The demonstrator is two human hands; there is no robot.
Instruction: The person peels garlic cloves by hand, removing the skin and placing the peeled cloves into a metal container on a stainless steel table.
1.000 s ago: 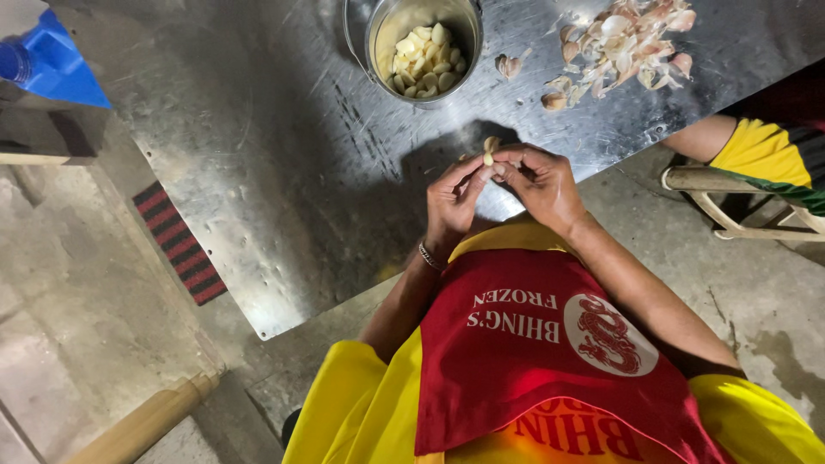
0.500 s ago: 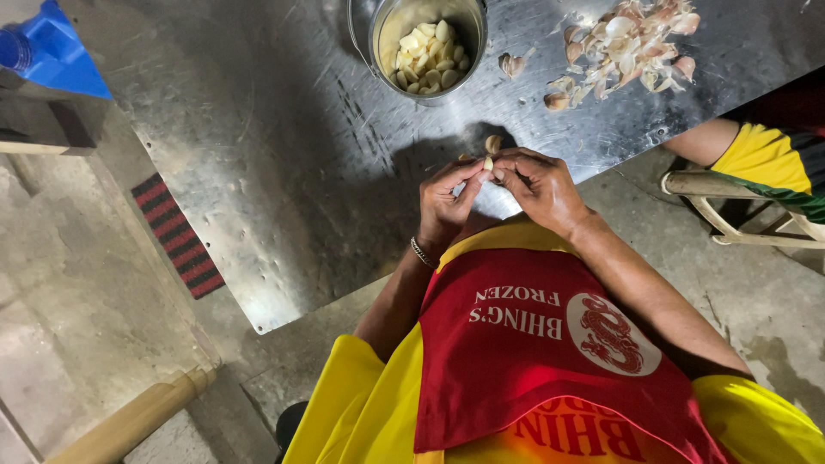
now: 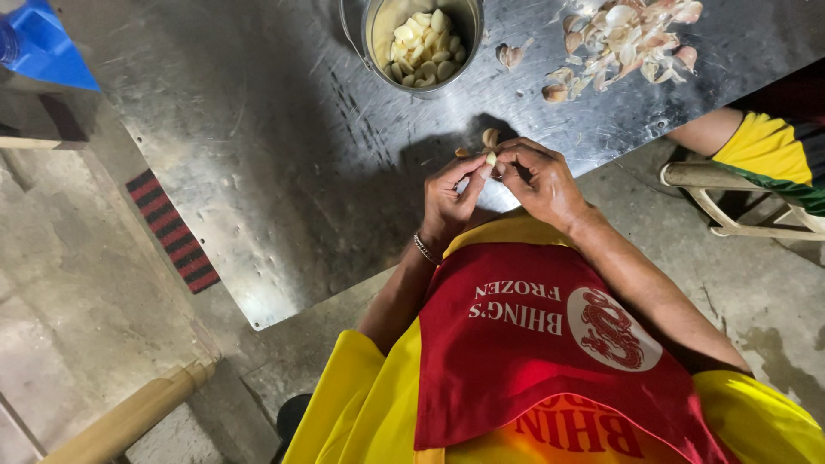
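Bare concrete floor point(image 3: 77, 326) below, stained and grey, with a pale wooden pole point(image 3: 129, 418) slanting across the lower left corner. Nearest the camera, draped over the lap, a red apron point(image 3: 550, 344) with white lettering and a round dragon emblem, worn over a yellow garment point(image 3: 361, 404). Rising from it, two bare forearms, a thin bracelet point(image 3: 424, 249) circling the left wrist. Just above the table edge, left hand point(image 3: 449, 199) and right hand point(image 3: 541, 180) brought together, fingertips of both pinched shut on a small garlic clove point(image 3: 491, 158); possibly a scrap of skin caught between the left fingers too, though too small to tell. Held over the scratched steel tabletop point(image 3: 284, 172), the clove, within the dark shadow cast by the hands, with one loose clove point(image 3: 490, 136) lying just beyond the fingertips. Farther back, centred, a round metal bowl point(image 3: 357, 21) holding peeled pale cloves point(image 3: 425, 47). Beside it to the right, a scattered heap of papery skins and unpeeled cloves point(image 3: 623, 39). At the right edge, another person's arm in a yellow and green sleeve point(image 3: 769, 155), above a pale chair frame point(image 3: 730, 206). Top left corner, a blue object point(image 3: 47, 47), partly cut off. Left of the table on the floor, a red and black striped mat point(image 3: 172, 230).
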